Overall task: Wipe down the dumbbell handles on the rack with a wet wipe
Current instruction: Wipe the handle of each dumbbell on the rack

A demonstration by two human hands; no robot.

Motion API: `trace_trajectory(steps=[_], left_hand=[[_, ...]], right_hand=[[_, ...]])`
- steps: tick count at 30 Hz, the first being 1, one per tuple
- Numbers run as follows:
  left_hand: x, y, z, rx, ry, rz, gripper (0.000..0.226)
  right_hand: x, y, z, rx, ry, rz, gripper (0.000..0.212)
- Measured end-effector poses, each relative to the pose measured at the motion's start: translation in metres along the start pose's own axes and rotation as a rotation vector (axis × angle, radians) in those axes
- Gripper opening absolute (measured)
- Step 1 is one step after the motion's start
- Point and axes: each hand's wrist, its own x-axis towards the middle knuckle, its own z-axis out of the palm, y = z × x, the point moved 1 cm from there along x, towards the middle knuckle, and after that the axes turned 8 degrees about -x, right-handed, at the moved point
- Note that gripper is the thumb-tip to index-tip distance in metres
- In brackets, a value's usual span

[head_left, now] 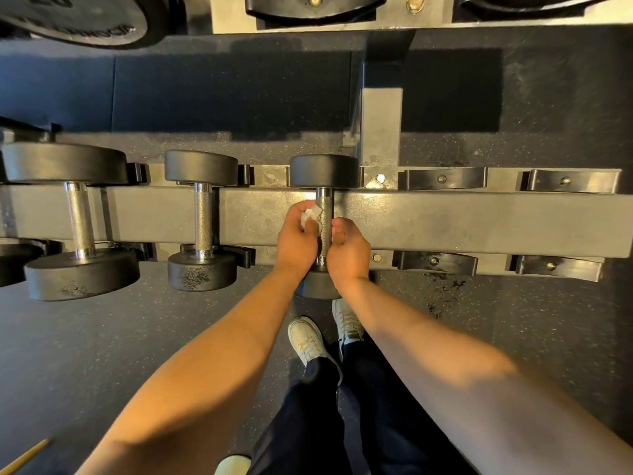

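A black dumbbell [324, 170] lies across the grey rack [462, 217], its knurled steel handle [324, 214] running toward me. My left hand [297, 240] pinches a crumpled white wet wipe [310, 214] against the left side of that handle. On the handle's right side, my right hand [349, 252] has its fingers curled round the lower part. The near head of this dumbbell is mostly hidden under my wrists. Two more dumbbells [202, 221] [77, 221] lie on the rack to the left.
Several vacant black cradles [443, 178] [570, 181] sit on the rack to the right. A rack upright [380, 128] rises behind the dumbbell. A weight plate [78, 18] shows at top left. My white shoes [308, 337] stand on the speckled rubber floor [102, 354].
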Motion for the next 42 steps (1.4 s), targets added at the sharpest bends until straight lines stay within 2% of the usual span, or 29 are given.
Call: trace_trajectory(steps=[5,8,13,16,19,23,26,33,36,42], left_hand=[[-0.006,-0.004,-0.002,0.105,-0.014,-0.087,0.022],[-0.012,-0.012,-0.007,0.147,-0.089,-0.172,0.023],[-0.016,-0.02,-0.012,0.195,-0.123,-0.26,0.033],[-0.019,-0.017,-0.013,0.209,-0.106,-0.243,0.035],[-0.029,-0.02,-0.016,0.23,-0.078,-0.203,0.02],[-0.04,-0.013,-0.019,0.259,-0.011,-0.127,0.022],[-0.043,-0.012,-0.021,0.327,-0.039,-0.074,0.021],[-0.025,-0.016,-0.004,0.263,-0.083,-0.261,0.034],[-0.025,-0.015,-0.005,0.241,-0.076,-0.29,0.03],[-0.049,-0.019,-0.011,0.21,-0.007,-0.116,0.019]], right_hand=[[0.0,0.002,-0.001,0.121,-0.067,0.048,0.03],[0.0,0.004,0.0,0.143,-0.085,0.089,0.043],[-0.004,0.013,0.004,0.17,-0.132,0.161,0.048],[-0.011,0.021,0.005,0.217,-0.171,0.204,0.049],[-0.015,0.023,0.003,0.204,-0.183,0.211,0.046],[-0.021,0.026,0.0,0.181,-0.178,0.195,0.042],[-0.02,0.028,0.002,0.167,-0.174,0.195,0.042],[-0.021,0.034,0.01,0.213,-0.143,0.209,0.042],[-0.02,0.033,0.009,0.237,-0.147,0.207,0.04],[-0.024,0.03,0.001,0.246,-0.152,0.243,0.035]])
